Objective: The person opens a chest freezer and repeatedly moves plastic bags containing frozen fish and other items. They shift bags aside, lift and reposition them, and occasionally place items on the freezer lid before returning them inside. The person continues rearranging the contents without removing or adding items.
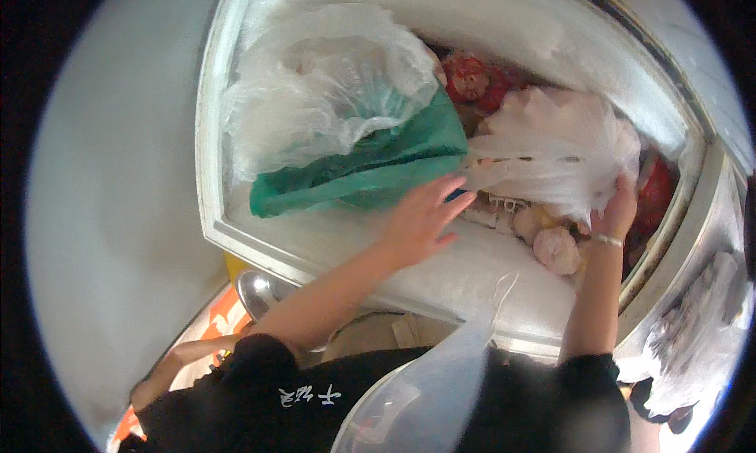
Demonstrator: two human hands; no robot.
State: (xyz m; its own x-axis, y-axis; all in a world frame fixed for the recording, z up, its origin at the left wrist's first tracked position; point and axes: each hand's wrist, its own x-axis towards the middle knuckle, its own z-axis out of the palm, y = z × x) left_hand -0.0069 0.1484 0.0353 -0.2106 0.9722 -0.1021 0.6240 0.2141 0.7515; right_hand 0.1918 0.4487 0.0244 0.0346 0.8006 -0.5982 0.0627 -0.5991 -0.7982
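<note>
My right hand (pixel 617 211), with a band at its wrist, grips the near right edge of a bulging white plastic bag (pixel 555 140) inside a chest freezer (pixel 215 216). What the bag holds is blurred through the plastic. My left hand (pixel 422 216) is over the freezer's near inner side, fingers apart and holding nothing. Just beyond it is a green bag (pixel 366 184), partly covered by a large translucent plastic bag (pixel 331 86). Whether my left fingertips touch the green bag or the white one, I cannot tell. Pale rounded lumps (pixel 556 251) lie below the white bag.
Red wrapped packages (pixel 472 78) sit deeper in the freezer, behind the white bag. Frost coats its inner wall (pixel 531 27). A metal bowl (pixel 257 287) stands outside the near left corner. Another person's forearm (pixel 189 352) shows at lower left. Clear plastic (pixel 688 341) lies at right.
</note>
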